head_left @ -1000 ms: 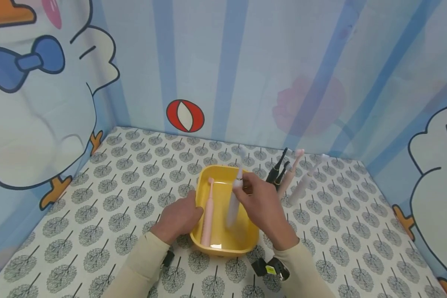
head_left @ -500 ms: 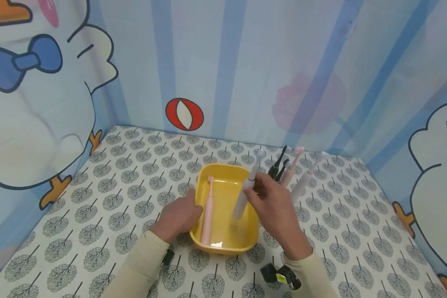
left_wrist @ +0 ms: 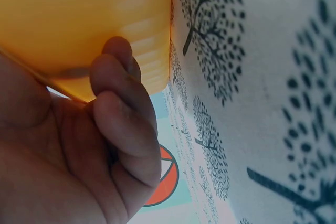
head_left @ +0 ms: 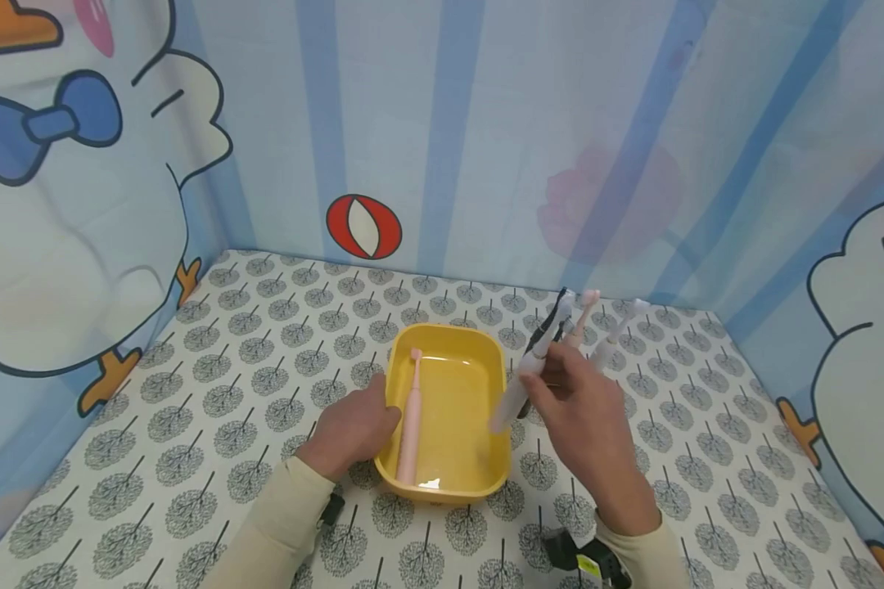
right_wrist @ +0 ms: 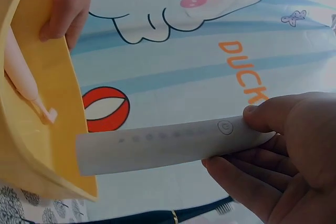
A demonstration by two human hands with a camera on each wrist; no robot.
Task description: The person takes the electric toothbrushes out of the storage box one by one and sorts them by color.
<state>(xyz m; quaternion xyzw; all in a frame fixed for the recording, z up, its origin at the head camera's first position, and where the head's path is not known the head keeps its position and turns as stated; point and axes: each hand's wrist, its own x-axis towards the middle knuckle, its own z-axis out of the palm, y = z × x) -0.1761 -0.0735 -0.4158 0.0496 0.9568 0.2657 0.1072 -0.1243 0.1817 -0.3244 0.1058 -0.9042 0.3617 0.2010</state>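
My right hand [head_left: 589, 409] pinches a white electric toothbrush [head_left: 511, 402] near its neck, between thumb and fingers. In the head view it is tilted, its lower end near the right rim of a yellow plastic bin [head_left: 453, 409]. The right wrist view shows its handle [right_wrist: 142, 149] with a round button. With the left hand [head_left: 349, 429] I grip the bin's left rim; the left wrist view shows curled fingers [left_wrist: 123, 114] against its outer wall. Inside the bin, along the left side, lies a pink electric toothbrush [head_left: 410, 433].
Beyond my right hand stand more electric toothbrushes, partly hidden: black ones [head_left: 538, 334], a pink one [head_left: 578, 329] and a white one [head_left: 610, 348]. The tree-patterned tablecloth [head_left: 265, 393] covers the table. A cartoon duck curtain [head_left: 398, 123] hangs behind it.
My right hand has lifted the white toothbrush up from the bin and moved it right, toward the standing toothbrushes. The left hand has stayed on the rim.
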